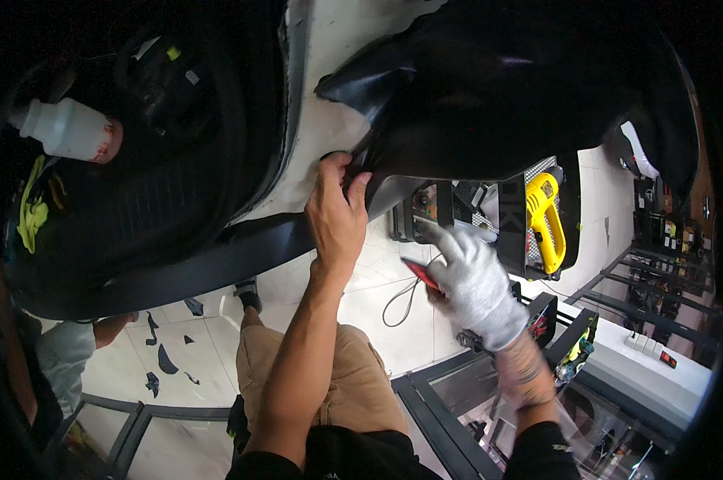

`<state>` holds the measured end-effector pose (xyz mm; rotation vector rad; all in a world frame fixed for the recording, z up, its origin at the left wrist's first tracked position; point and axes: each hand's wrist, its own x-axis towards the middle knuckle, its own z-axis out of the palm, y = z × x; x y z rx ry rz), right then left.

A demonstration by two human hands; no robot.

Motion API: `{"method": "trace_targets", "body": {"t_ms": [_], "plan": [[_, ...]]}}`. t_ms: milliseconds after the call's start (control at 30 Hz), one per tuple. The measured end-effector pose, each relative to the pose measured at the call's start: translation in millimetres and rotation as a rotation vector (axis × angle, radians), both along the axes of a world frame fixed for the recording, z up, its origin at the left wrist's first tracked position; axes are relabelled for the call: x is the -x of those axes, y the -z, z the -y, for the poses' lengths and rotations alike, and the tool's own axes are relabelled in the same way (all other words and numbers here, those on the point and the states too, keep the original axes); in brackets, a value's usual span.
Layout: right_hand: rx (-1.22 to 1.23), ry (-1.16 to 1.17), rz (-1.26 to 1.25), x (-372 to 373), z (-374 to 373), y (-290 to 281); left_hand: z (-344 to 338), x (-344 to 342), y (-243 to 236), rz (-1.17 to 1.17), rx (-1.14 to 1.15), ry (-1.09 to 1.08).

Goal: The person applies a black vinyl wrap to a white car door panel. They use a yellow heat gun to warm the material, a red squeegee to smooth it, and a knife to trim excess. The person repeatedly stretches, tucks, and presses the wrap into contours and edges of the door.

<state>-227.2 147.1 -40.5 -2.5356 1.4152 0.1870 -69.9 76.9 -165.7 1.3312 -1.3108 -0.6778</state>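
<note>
My bare left hand (pixel 337 210) is closed at the edge of a large glossy black sheet, perhaps film (pixel 489 104), pinching it between thumb and fingers. The sheet spreads up and to the right, creased near my fingertips. Beside it runs a pale vehicle body edge (pixel 305 120), with a black strip (pixel 169 276) curving below. My right hand (pixel 475 282), in a grey-white glove, is closed around a small flat red and dark tool (pixel 421 274). That tool's exact kind is unclear; the hand is slightly blurred and apart from the sheet.
A yellow heat gun (pixel 545 220) lies on a cart (pixel 569 248) at right. A white spray bottle (pixel 73 132) and yellow-green cloth (pixel 32 210) are inside the vehicle. Black scraps (pixel 166 360) lie on the tiled floor. Another person's sleeve (pixel 61 356) shows lower left.
</note>
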Motion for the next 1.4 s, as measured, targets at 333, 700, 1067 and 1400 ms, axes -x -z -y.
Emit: {"method": "trace_targets", "body": {"t_ms": [333,700,1067,1400], "plan": [[0.213,-0.091,-0.365,-59,47,-23,4,-9,-5,0.057,-0.084,-0.071],[0.213,-0.039,-0.444,-70,61,-16,7,-19,7,-0.160,-0.149,0.091],[0.239,-0.168,-0.462,-75,68,-23,6,-29,3,-0.179,-0.206,0.211],[0.236,-0.194,-0.558,-72,67,-24,7,-29,-4,-0.076,-0.206,0.224]]}}
